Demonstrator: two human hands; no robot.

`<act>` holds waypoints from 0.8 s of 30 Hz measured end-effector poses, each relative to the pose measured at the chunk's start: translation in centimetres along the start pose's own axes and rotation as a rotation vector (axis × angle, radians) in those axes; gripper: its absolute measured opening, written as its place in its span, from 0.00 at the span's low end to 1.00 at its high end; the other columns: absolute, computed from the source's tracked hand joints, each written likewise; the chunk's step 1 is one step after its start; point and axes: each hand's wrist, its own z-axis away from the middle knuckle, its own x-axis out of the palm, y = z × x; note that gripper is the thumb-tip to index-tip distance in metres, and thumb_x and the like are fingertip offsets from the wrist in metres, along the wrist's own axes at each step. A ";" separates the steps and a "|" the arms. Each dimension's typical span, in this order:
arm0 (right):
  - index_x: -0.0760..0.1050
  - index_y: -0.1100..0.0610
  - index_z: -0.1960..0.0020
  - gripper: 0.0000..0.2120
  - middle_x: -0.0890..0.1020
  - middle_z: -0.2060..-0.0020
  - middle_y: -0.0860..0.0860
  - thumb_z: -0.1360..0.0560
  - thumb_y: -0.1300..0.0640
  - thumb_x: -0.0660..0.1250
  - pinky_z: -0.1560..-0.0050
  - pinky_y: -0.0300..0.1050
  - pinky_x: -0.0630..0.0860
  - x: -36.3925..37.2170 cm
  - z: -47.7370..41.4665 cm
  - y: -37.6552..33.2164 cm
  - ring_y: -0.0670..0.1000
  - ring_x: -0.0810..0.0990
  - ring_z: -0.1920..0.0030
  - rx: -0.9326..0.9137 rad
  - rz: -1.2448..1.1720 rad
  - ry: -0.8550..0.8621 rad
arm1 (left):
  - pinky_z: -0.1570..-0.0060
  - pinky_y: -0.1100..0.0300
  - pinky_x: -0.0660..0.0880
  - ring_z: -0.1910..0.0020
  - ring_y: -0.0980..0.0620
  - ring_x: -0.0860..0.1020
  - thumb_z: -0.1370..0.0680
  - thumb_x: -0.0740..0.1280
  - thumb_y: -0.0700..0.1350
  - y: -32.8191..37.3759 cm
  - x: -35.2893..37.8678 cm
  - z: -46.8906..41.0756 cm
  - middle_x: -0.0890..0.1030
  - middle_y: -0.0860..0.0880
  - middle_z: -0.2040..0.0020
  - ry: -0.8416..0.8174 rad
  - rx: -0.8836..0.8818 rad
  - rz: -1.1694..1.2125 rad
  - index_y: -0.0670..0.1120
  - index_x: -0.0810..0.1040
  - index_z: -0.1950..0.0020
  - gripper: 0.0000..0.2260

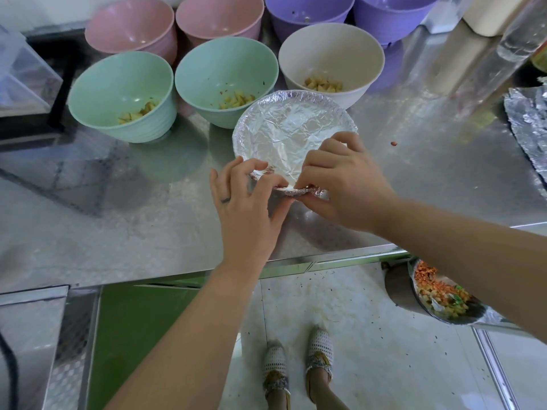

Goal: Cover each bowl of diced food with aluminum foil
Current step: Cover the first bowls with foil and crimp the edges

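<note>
A bowl covered with crinkled aluminum foil (pixel 291 128) stands on the steel counter, near its front edge. My left hand (pixel 245 202) pinches the foil at the bowl's near rim. My right hand (pixel 340 179) pinches the same near edge from the right. Behind it stand two green bowls (pixel 121 96) (pixel 225 78) and a white bowl (pixel 331 57), each uncovered with diced yellowish food at the bottom. Two pink bowls (pixel 133 25) and two purple bowls (pixel 307 13) fill the back row; what they hold is hidden.
A loose sheet of foil (pixel 529 122) lies at the counter's right edge. A clear roll or bottle (pixel 515 39) lies at the back right. A metal bin of mixed food scraps (pixel 438 294) sits below the counter at right. A clear box (pixel 20 78) stands at left.
</note>
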 end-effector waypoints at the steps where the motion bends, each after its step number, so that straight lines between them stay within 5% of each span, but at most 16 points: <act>1: 0.80 0.53 0.60 0.06 0.78 0.63 0.48 0.26 0.53 0.71 0.43 0.52 0.67 0.0 0.0 0.0 0.56 0.76 0.60 0.018 -0.006 -0.002 | 0.36 0.30 0.65 0.34 0.41 0.70 0.28 0.78 0.49 0.0 0.0 0.0 0.72 0.50 0.39 -0.006 -0.001 -0.002 0.52 0.77 0.49 0.14; 8: 0.81 0.51 0.59 0.11 0.79 0.63 0.46 0.24 0.45 0.69 0.42 0.56 0.69 -0.3 -0.2 0.2 0.55 0.76 0.58 0.006 0.003 -0.025 | 0.37 0.30 0.66 0.35 0.38 0.72 0.27 0.77 0.49 -0.1 -0.1 0.0 0.75 0.47 0.40 -0.031 0.001 -0.018 0.48 0.81 0.51 0.09; 24: 0.79 0.52 0.63 0.10 0.79 0.65 0.46 0.26 0.49 0.71 0.42 0.55 0.68 0.6 -0.3 -1.0 0.55 0.76 0.60 0.080 0.055 0.071 | 0.37 0.31 0.67 0.34 0.40 0.70 0.27 0.75 0.47 -0.4 -0.1 -0.2 0.72 0.50 0.38 -0.047 0.011 0.004 0.50 0.79 0.49 0.10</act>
